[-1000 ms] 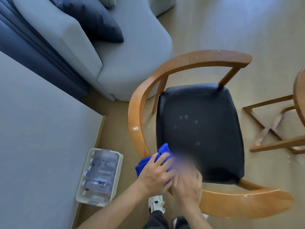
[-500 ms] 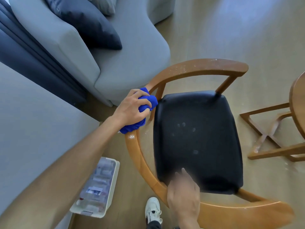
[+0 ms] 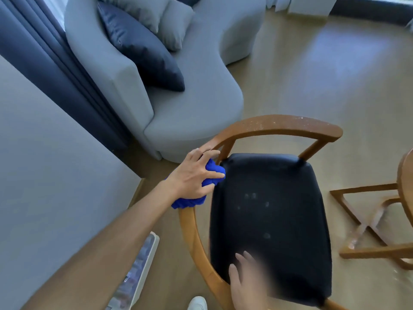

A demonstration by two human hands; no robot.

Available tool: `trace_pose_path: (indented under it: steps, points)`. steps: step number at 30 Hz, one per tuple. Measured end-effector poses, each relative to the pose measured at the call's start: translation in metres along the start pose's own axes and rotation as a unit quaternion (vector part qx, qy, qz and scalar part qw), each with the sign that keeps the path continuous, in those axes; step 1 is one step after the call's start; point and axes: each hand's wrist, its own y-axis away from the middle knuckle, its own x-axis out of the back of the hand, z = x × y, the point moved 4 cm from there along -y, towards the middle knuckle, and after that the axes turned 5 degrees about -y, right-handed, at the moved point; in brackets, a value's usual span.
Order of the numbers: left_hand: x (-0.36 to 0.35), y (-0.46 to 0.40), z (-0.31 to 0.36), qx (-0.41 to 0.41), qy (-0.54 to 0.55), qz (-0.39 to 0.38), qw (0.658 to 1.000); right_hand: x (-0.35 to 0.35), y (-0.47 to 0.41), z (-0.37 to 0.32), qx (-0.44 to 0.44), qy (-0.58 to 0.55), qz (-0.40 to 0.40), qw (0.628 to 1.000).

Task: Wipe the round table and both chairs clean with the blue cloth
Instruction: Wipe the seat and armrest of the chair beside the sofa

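A wooden chair [image 3: 279,126] with a curved backrest rail and a black seat [image 3: 272,220] stands below me. My left hand [image 3: 194,175] presses the bunched blue cloth [image 3: 210,173] against the left curve of the rail. White specks dot the top of the rail beyond the cloth. Faint marks show on the seat. My right hand [image 3: 248,285] rests flat on the seat's near edge, fingers apart and holding nothing. The round table's edge [image 3: 405,175] and its wooden base [image 3: 368,222] show at the right.
A grey sofa [image 3: 190,113] with a dark cushion [image 3: 143,48] stands just behind the chair. A grey wall surface [image 3: 44,175] fills the left. A white tray of bottles [image 3: 138,271] lies on the floor by my left arm. My white shoe [image 3: 197,304] is below.
My left hand carried the cloth from the chair's near left corner up along the rail to its left curve. My right hand let go of the cloth and settled on the seat edge.
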Motion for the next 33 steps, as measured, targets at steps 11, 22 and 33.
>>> trace_pose_path:
  steps: [11, 22, 33]
  points:
    - [0.015, 0.04, -0.007, 0.26, 0.089, 0.128, 0.953, 0.016, -0.156, -0.176, 0.52, 0.074, -0.112, 0.844]
    - [0.025, 0.075, -0.027, 0.531, 0.199, 0.187, 0.802, -0.024, -0.202, -0.227, 0.598, 0.135, -0.142, 0.777]
    - [-0.03, -0.057, -0.021, 0.463, 0.082, -0.003, 0.882, 0.001, -0.344, -0.185, 0.47, 0.252, 0.005, 0.846]
